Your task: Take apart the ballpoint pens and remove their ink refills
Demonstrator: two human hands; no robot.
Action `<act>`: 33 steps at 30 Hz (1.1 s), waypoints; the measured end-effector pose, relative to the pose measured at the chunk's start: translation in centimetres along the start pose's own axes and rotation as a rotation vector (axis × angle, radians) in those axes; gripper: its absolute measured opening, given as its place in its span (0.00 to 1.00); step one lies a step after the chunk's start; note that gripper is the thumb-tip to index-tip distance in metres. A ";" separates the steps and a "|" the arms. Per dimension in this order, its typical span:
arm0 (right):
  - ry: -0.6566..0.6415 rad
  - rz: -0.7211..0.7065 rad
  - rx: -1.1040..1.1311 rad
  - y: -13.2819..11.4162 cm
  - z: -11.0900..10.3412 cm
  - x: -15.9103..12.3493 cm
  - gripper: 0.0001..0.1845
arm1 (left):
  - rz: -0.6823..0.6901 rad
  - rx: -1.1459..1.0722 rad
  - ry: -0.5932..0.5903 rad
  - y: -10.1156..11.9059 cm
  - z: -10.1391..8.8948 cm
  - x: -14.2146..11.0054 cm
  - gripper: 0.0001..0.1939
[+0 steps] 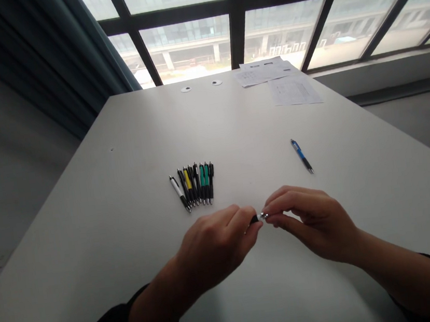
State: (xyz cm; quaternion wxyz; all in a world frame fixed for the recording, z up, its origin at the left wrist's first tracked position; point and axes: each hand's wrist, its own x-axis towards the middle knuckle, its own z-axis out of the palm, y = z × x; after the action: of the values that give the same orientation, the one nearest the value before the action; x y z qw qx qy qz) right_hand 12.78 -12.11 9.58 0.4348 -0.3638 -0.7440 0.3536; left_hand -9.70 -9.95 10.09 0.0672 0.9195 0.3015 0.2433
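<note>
Low over the white table, my left hand (220, 238) is closed round a pen (255, 219). Only a short black stretch and a silver end of it show; the rest is hidden inside my fist. Thumb and fingers of my right hand (312, 222) pinch the pen's silver tip (263, 216). Beyond my left hand, several pens lie side by side in a row: a white pen (178, 189) slants at the left end, then a yellow pen (188, 179), green pens (202, 178) and black ones. Past my right hand lies a single blue pen (300, 153).
Sheets of printed paper (296, 91) lie at the table's far right corner. Two small white discs with dark spots (186, 90) are near the far edge. A dark curtain (49, 56) hangs at left, and framed windows (184, 39) stand behind the table.
</note>
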 end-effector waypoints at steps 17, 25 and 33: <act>-0.011 0.061 -0.060 0.1 -0.2 -0.2 0.05 | 0.030 0.078 0.011 -0.2 0.1 0.1 0.09; -0.116 0.274 -0.345 1.3 -1.0 0.3 0.01 | -0.005 0.078 0.038 -0.1 0.1 0.0 0.10; -0.396 0.520 -0.764 5.9 -0.9 -0.1 0.05 | -0.018 0.110 0.052 -0.1 0.1 0.1 0.11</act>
State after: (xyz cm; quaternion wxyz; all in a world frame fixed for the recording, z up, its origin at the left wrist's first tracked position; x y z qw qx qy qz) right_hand 15.04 -9.14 4.93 0.0186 -0.5963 -0.7733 0.2148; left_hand -9.63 -9.79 10.03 0.0109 0.9124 0.3243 0.2496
